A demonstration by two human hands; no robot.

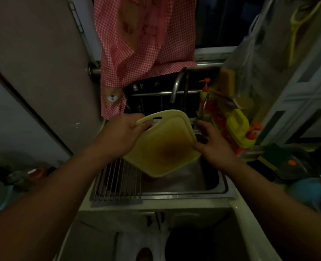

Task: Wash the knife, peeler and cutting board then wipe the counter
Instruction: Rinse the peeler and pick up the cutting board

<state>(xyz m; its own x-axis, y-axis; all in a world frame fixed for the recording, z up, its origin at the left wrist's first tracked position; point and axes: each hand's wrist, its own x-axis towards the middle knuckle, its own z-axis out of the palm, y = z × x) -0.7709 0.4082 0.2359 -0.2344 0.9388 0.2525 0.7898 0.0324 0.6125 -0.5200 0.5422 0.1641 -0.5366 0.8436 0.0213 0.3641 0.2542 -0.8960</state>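
yellow cutting board (165, 144) held in the air over the sink (184, 193), tilted, broad face toward the camera. long axis runs diagonally: handle-slot end up and to the left, opposite rounded corner down and to the right, lowest edge hanging above the basin. brown stain in the middle of the face.

left hand (123, 133): fingers curled tight round the upper left edge beside the handle slot, thumb on the near face.

right hand (215, 145): at the right edge of the board, fingers partly bent; it touches the edge, but whether it grips the board cannot be told. something dark sits under the fingers, too dim to identify.

wire drying rack (118, 182) lies across the left part of the sink, below the board's lower left side. curved tap (177, 85) stands behind the board's top edge. yellow soap bottles (238, 128) just right of the sink. red checked cloth (146, 44) hangs above. knife and peeler not made out; scene dark.
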